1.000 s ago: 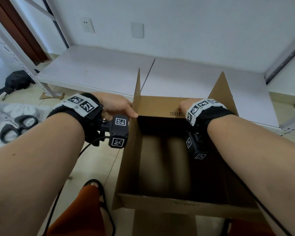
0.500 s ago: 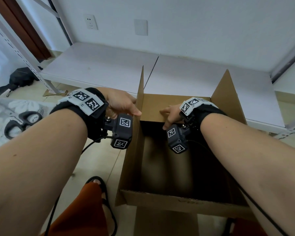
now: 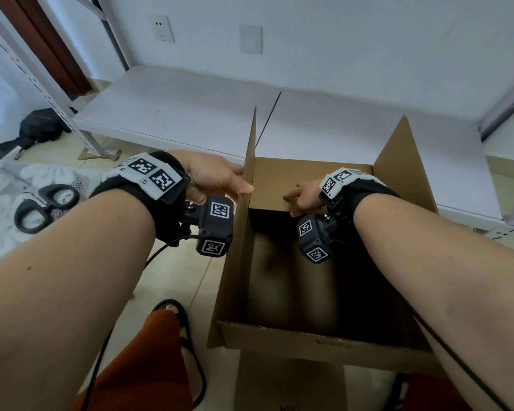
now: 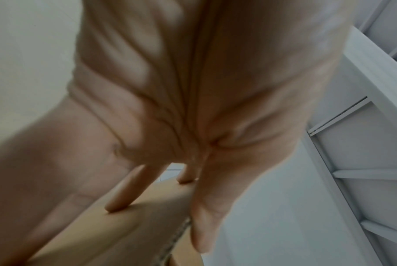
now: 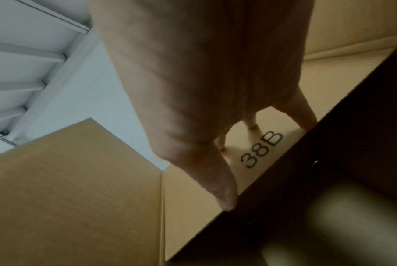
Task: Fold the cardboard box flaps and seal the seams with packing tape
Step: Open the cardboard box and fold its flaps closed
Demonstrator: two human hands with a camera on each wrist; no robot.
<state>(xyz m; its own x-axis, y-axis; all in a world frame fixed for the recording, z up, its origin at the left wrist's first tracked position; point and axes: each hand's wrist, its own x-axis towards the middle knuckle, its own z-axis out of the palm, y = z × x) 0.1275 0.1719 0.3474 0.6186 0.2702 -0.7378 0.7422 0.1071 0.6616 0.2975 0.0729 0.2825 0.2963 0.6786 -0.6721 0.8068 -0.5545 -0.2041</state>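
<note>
cardboard box sat open at frame centre | left hand pinched the upright left flap | right hand, fingers straight, pressed the far flap inward | scissors lay at left

Right hand fingertips pressing "38B" flap edge; side flap upright alongside.

1 cardboard box, 2 hands, 1 pr scissors, 1 bag.
</note>
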